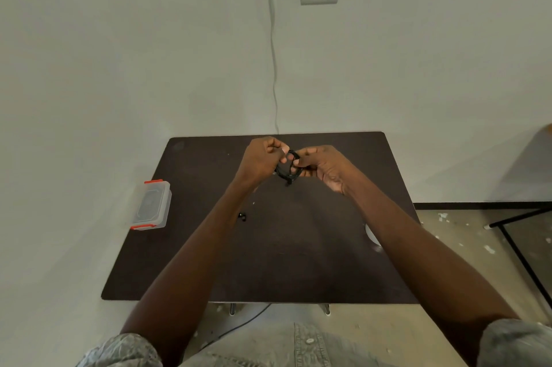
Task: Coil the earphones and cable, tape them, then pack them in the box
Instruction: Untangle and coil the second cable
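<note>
Above the far half of the dark table [298, 262], both my hands hold a small black coil of cable [286, 171]. My left hand [261, 159] pinches its left side and my right hand [322, 166] grips its right side. A short end of the cable hangs below the coil. A small black piece, perhaps an earbud [242, 216], lies on the table beside my left forearm. The clear plastic box [152, 205] with orange latches sits shut at the table's left edge. I cannot make out any tape on the coil.
A whitish round object [372, 235] shows partly under my right forearm near the table's right edge. The wall stands right behind the table, with a thin cord [273, 67] running down it. A black metal frame [519, 247] stands on the floor to the right.
</note>
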Available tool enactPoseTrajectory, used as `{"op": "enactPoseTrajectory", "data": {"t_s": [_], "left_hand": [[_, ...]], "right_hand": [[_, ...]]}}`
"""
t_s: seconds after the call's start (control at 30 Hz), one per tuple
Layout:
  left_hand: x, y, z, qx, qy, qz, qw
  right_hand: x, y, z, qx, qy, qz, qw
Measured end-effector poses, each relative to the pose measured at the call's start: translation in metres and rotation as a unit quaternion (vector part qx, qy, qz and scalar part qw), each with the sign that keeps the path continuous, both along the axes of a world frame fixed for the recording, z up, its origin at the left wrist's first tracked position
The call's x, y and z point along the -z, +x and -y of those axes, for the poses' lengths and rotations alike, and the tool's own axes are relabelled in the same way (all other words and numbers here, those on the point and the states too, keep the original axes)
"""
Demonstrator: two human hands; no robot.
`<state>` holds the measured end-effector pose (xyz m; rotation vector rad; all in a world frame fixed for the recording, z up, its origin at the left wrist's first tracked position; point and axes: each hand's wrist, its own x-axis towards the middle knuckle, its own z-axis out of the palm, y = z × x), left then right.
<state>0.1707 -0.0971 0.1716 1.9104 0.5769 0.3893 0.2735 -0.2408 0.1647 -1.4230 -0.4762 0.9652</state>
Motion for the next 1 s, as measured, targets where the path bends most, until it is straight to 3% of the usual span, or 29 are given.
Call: {"op": "enactPoseTrajectory", "data": {"t_s": [0.27,0.5,0.7,0.9,1.0], "left_hand": [[-0.002,0.000,0.010,-0.008,-0.026,0.009,1.000],[-0.009,-0.001,0.010,-0.017,-0.101,0.010,0.995],[-0.005,-0.001,0.006,-0.060,-0.070,0.016,0.996],[0.000,-0.003,0.008,-0.091,-0.027,0.019,0.995],[-0.003,-0.006,0.011,-0.091,0.015,0.021,0.996]], "right_hand": [[-0.006,-0.008,-0.005,0.041,-0.054,0.097,0.993],[0.004,-0.017,-0.012,0.112,-0.012,0.195,0.974],[0.010,-0.019,-0.015,0.162,0.003,0.347,0.924],[0.011,-0.023,-0.014,0.149,0.060,0.537,0.828],[0.010,-0.024,-0.014,0.153,0.052,0.528,0.833]]}}
